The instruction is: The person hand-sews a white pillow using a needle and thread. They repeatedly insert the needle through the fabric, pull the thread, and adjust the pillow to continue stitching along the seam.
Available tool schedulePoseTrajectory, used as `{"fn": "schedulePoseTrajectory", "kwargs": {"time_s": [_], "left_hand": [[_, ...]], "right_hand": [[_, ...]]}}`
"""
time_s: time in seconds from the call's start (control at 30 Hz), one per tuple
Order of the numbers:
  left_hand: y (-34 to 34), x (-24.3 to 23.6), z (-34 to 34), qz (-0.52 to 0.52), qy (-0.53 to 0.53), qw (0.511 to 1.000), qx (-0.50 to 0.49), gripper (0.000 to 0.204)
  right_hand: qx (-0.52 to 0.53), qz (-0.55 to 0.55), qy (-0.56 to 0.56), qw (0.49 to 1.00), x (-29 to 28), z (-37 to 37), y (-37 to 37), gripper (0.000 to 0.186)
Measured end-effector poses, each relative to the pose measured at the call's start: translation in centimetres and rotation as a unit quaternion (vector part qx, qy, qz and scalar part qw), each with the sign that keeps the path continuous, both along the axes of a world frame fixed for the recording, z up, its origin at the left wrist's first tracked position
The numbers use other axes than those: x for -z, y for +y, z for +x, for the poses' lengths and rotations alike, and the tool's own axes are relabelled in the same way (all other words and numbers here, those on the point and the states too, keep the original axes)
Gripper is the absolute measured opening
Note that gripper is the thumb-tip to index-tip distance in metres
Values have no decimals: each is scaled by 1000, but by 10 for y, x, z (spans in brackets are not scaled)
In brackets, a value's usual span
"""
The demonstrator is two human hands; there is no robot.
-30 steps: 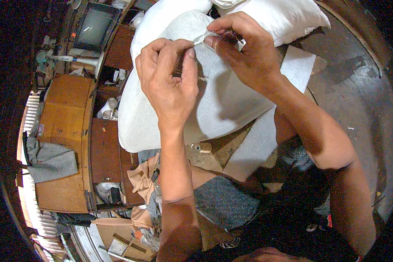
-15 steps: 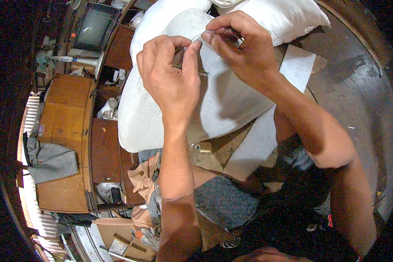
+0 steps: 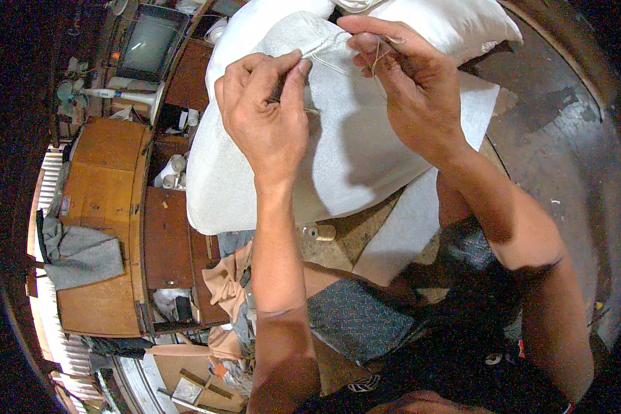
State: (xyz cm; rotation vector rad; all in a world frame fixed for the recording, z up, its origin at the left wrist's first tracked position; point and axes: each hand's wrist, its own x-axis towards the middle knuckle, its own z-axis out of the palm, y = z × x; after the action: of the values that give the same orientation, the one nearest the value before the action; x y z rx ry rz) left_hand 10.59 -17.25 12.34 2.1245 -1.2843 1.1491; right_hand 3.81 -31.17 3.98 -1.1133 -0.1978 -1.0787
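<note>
Left fingers [image 3: 294, 84] pinch pale fabric [image 3: 238, 172]; right fingers [image 3: 376, 26] hold thread [image 3: 375, 67].

Left hand [image 3: 265, 114]: back upward, thumb and forefinger tips pinched close, other fingers curled; left forearm [image 3: 277, 248]: bare, nearly upright in view; right hand [image 3: 419, 93]: forefinger extended leftward, thumb bent below it; right forearm [image 3: 507, 203]: bare, slanting up and leftward from a bent elbow [image 3: 541, 262]; hands apart.

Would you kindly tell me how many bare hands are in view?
2: the left hand pinches at the whitish, rounded fabric cushion; the right hand, farther right, holds thin pale thread.
</note>
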Motion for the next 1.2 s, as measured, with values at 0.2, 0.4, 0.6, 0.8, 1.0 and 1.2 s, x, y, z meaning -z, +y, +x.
{"fn": "schedulePoseTrajectory", "kwargs": {"time_s": [0.2, 0.4, 0.6, 0.8, 1.0, 1.2], "left_hand": [[1, -4, -7, 1, 13, 1000, -10, 16], [3, -10, -12, 24, 1, 1000, -6, 15], [4, -10, -11, 19, -2, 1000, 6, 14], [4, -7, -9, 4, -11, 1000, 16, 12], [3, -8, -15, 9, 8, 1000, 0, 14], [3, -8, -11, 11, -1, 1000, -6, 13]], "right_hand": [[1, 22, 2, 1000, -5, -1, 2, 25], [18, 24, -36, 999, -4, 0, 12, 23], [2, 91, -84, 992, -9, -2, 22, 18], [-146, 160, 67, 974, -18, -22, 11, 28], [-17, 80, 67, 994, -12, -22, -4, 24], [242, -97, -55, 964, 1, -10, -11, 15]]}}
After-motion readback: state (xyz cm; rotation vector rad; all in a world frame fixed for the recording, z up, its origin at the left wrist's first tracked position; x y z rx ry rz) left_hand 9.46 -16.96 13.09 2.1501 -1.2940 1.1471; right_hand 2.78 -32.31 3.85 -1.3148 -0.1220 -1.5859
